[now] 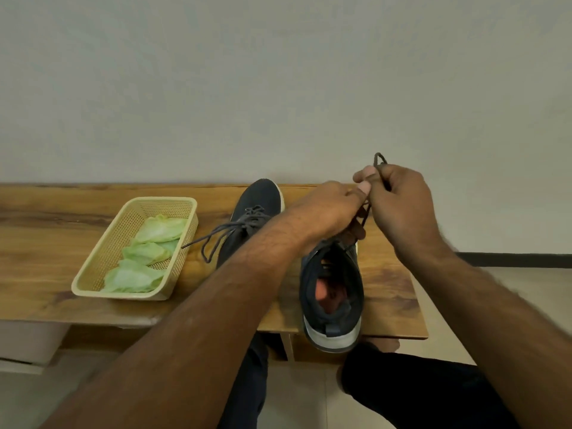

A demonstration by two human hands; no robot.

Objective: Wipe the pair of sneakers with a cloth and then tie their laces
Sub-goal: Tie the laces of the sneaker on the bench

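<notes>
Wall (278, 88) of plain grey fills the space beyond both hands. Below it runs the long wooden counter (46, 243) with brown grain, which carries everything.

On the counter, under the two hands, stands the dark navy sneaker with a white heel sole (332, 292); its opening with an orange insole faces the person, and its heel reaches over the near edge of the counter. A second dark navy sneaker with a pale sole (260, 199) lies to the left of it, partly hidden behind the left forearm, its toe pointing to the wall. Its grey laces (216, 236) are loose and spread toward the left.

Well to the left of the hands sits the cream plastic basket with mesh walls (130, 218), and inside it lie crumpled light green cloths (145, 252).

The left hand (328, 209) and the right hand (399, 199) meet above the nearer sneaker. The fingers of both are curled and pinch its dark lace (380, 159), which makes a small loop above the right hand.
</notes>
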